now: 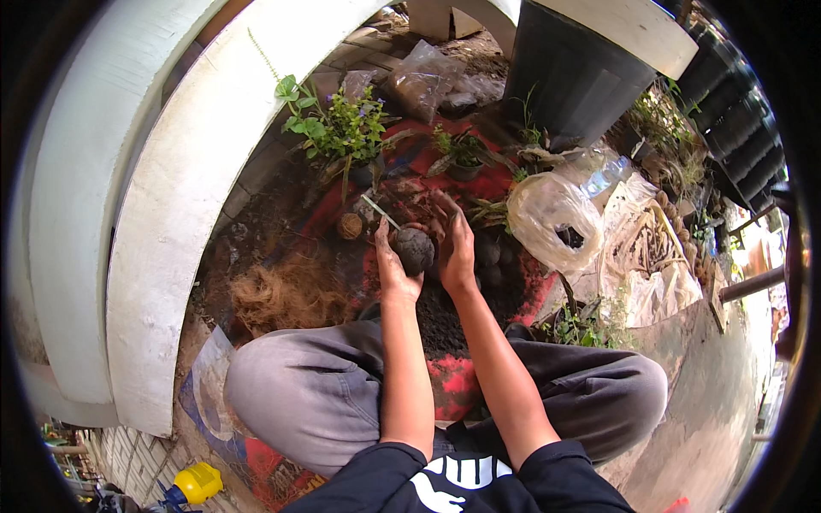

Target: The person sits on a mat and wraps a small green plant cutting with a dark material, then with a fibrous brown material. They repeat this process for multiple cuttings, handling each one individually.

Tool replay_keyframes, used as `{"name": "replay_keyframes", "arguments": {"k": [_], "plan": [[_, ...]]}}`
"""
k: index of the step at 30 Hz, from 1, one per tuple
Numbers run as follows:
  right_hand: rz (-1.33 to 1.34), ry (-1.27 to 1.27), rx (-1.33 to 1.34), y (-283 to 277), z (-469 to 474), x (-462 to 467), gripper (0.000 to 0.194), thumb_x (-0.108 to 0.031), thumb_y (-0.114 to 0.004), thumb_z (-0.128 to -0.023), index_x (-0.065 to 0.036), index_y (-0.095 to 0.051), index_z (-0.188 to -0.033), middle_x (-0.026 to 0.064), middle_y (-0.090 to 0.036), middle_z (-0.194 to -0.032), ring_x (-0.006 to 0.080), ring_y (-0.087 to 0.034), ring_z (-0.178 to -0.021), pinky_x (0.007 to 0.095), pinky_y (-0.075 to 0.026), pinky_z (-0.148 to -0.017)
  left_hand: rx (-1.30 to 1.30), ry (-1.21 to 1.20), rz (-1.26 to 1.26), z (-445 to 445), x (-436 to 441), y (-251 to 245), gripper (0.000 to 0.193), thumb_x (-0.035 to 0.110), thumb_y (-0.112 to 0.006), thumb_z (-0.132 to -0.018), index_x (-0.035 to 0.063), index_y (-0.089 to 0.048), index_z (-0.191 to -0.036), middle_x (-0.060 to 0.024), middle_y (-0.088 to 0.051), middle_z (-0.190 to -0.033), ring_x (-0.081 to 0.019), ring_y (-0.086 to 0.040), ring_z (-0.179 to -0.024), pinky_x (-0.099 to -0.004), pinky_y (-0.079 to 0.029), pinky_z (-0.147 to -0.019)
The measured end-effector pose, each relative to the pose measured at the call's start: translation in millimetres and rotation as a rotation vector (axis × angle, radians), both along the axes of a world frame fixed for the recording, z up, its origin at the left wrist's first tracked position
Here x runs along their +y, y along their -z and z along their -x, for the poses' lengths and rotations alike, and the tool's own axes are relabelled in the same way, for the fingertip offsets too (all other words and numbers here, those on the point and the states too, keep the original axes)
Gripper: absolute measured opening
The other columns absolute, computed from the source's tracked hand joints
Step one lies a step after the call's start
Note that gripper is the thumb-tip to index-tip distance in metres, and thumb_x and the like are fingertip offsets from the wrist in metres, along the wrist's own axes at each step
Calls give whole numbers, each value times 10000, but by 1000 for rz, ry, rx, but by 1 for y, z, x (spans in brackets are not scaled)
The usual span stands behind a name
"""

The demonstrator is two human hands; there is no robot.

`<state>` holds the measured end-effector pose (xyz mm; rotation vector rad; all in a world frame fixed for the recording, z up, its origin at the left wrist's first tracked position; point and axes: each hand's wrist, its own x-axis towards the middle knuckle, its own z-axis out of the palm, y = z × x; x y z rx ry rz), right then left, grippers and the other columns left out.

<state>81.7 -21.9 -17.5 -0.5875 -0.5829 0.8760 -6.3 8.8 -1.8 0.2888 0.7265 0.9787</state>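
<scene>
My left hand (396, 260) cups a ball of dark soil (414, 251) against its palm and fingers. Just right of the ball, my right hand (454, 240) is held upright with its palm turned towards it, fingers fairly straight and soiled. A thin pale stick (381, 212) slants near my left fingertips; whether I hold it is unclear. Beyond my right wrist lie several more dark balls (489, 252), partly hidden. Loose dark soil (441, 324) is heaped between my forearms on a red cloth (452, 378). A small brown fibre ball (349, 226) sits left of my left hand.
Brown coconut-like fibre (285, 295) lies at the left. Potted plants (359, 131) and a small pot (465, 168) stand beyond my hands. To the right are a clear plastic bag (555, 221), a plastic bottle (605, 177) and a large black pot (571, 77). A yellow spray bottle (197, 483) is at lower left.
</scene>
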Motion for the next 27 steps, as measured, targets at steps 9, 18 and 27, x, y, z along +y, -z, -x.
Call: {"name": "replay_keyframes", "arguments": {"k": [9,18,27], "plan": [[26,-73,877,35,-21,-9,236,-335,-633,-901,-116,-657,-987,54,-674,-1055,306,-625,-1077,518,-481,-1008,381,35,-410,-29,-10,7,896,688,-300,-985,68,-64,-1586,-151,-96,-1653,-245,-90,-1530,-388,-49,-1229],[184,-95,583,36,-36,-6,211,-296,-629,-923,-88,-656,-901,22,-645,-838,232,-641,-777,419,-536,-737,132,79,-103,-24,-6,43,791,686,-385,-964,65,-446,-1450,-129,-507,-1434,-284,-459,-1320,-462,-278,-1131],[125,358,-1036,-43,-38,9,336,-287,-515,-989,-70,-705,-1161,100,-679,-1232,340,-509,-1244,446,-352,-1097,-501,91,-70,-42,19,17,604,644,-472,-956,87,-609,-1146,-95,-645,-1144,-248,-627,-1048,-400,-505,-947]]}}
